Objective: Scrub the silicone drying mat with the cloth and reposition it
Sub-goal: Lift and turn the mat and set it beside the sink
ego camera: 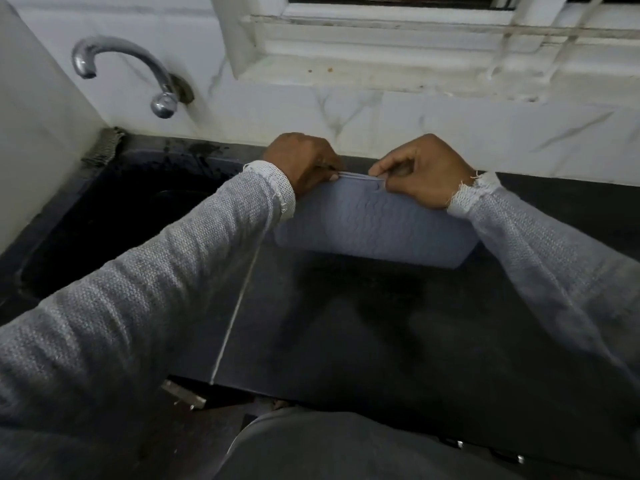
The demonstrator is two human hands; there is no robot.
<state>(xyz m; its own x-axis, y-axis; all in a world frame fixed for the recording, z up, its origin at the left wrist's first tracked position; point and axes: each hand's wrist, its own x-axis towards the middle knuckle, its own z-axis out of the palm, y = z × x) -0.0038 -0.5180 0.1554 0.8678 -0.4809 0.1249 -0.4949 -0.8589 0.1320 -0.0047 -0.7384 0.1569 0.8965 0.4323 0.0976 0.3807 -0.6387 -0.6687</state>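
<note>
A pale blue-grey silicone drying mat (374, 226) with a wavy ribbed surface hangs above the dark countertop (346, 323), folded double along its top edge. My left hand (304, 161) pinches that top edge at its left end. My right hand (422, 171) pinches the same edge a little to the right. Both hands sit close to the back wall. No cloth is in view.
A dark sink (114, 216) lies left of the mat, with a chrome tap (121, 71) on the marble wall above it. A white window sill (381, 67) runs along the back. The counter's front edge (311, 393) is near my body.
</note>
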